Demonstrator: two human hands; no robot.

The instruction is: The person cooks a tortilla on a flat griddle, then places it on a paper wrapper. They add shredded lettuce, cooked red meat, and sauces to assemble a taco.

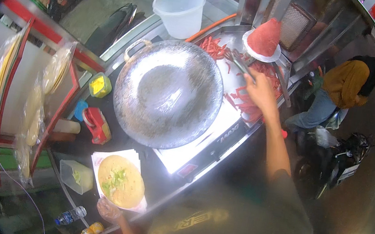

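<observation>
My right hand (261,94) is closed around metal tongs (238,66). Their tips reach into thin red meat strips (214,49) on the metal tray at the back right. Beside the tongs stands a red cone of meat (263,37) on a white plate (249,48). Down at the lower left, my left hand (108,210), in a clear plastic glove, is at the near edge of a round flatbread (131,194). Its fingers are blurred by the glove. The flatbread lies on white paper (99,156), with chopped green leaves (115,178) on top.
A large domed metal pan (169,95) covers the counter's middle. Around it are a white bucket (180,13), a red tape dispenser (96,126), a yellow-filled tub (100,85) and a clear container (76,176). Bagged flatbreads (35,110) stand left. A person (346,82) sits beyond the right edge.
</observation>
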